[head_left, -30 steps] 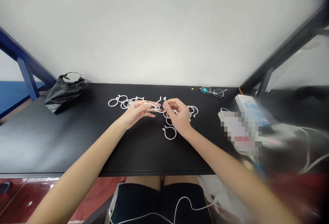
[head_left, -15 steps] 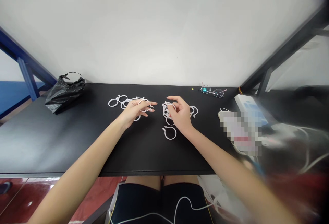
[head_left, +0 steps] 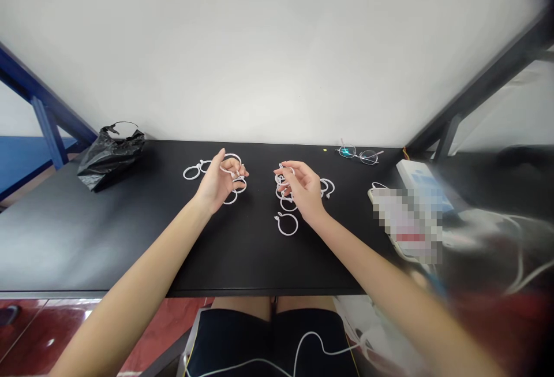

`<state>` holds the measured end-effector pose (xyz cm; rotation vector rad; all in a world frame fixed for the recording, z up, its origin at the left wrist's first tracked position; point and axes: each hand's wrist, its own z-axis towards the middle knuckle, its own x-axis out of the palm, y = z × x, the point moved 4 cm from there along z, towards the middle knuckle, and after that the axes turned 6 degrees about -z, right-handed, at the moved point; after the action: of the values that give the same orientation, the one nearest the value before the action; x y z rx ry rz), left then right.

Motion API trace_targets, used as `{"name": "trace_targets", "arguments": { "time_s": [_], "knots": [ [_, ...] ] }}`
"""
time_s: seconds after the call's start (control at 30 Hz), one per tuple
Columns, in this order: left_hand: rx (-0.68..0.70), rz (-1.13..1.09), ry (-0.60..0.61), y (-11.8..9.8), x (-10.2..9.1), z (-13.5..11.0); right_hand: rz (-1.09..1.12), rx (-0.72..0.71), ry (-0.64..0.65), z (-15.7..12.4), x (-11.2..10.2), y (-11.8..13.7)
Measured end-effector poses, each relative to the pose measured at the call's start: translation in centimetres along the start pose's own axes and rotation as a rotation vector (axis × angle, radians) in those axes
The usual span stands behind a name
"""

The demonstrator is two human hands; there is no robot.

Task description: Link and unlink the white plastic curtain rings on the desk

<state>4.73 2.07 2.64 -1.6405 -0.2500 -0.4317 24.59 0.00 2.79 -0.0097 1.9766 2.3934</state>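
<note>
White plastic curtain rings with small snap tips lie on the black tabletop (head_left: 108,238) in loose groups. My left hand (head_left: 219,183) is curled around a white plastic ring (head_left: 231,160), lifting it above other rings (head_left: 238,186). A ring (head_left: 191,172) lies to the left of that hand. My right hand (head_left: 303,189) pinches a ring (head_left: 283,176) at the top of a tangled cluster (head_left: 283,192). Below that hand, a single ring (head_left: 286,224) lies flat.
A crumpled black plastic bag (head_left: 110,157) stands at the far left of the table. Metal-framed glasses (head_left: 358,155) lie by the wall. A white device (head_left: 422,183) and a pixelated object (head_left: 407,224) sit at the right, with white cables beyond.
My left hand has drawn back to the left and curled its fingers around a ring, raising it. My right hand has closed its fingers on the cluster instead of spreading above it.
</note>
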Motion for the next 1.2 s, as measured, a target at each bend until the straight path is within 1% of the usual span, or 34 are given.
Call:
{"name": "trace_targets", "arguments": {
  "time_s": [0.17, 0.4, 0.43, 0.5, 0.63, 0.73, 0.83, 0.97, 1.07, 1.2],
  "knots": [
    [0.032, -0.036, -0.035, -0.1, -0.4, 0.2, 0.013, -0.034, -0.028, 0.2, -0.3, -0.1],
    [0.053, 0.008, -0.067, 0.0, -0.6, 0.1, -0.022, -0.040, -0.050, 0.4, -0.5, -0.5],
    [0.050, 0.004, -0.067, 0.0, -0.6, 0.1, -0.061, -0.053, -0.046, 0.4, -0.5, -0.5],
    [0.045, -0.010, -0.067, 0.0, -0.6, 0.0, -0.206, -0.111, -0.029, 0.3, -0.5, -0.5],
    [0.064, -0.010, -0.050, 0.0, -0.6, 0.0, -0.641, -0.309, 0.023, 0.0, -0.2, -0.4],
    [0.079, 0.043, -0.046, 0.1, -0.5, 0.1, -0.832, -0.412, 0.087, -0.3, 0.2, -0.5],
    [0.088, 0.093, -0.055, 0.2, -0.3, 0.1, -0.896, -0.441, 0.152, -0.3, 0.5, -0.8],
    [0.124, 0.125, -0.049, 0.3, 0.2, -0.1, -0.912, -0.420, 0.190, -0.2, 0.7, -1.0],
    [0.120, 0.133, -0.057, 0.3, 0.5, -0.4, -0.921, -0.411, 0.201, -0.2, 0.8, -1.0],
    [0.092, 0.196, 0.005, 0.5, 0.7, -0.5, -0.940, -0.414, 0.196, -0.2, 0.9, -0.9]
  ]
}}
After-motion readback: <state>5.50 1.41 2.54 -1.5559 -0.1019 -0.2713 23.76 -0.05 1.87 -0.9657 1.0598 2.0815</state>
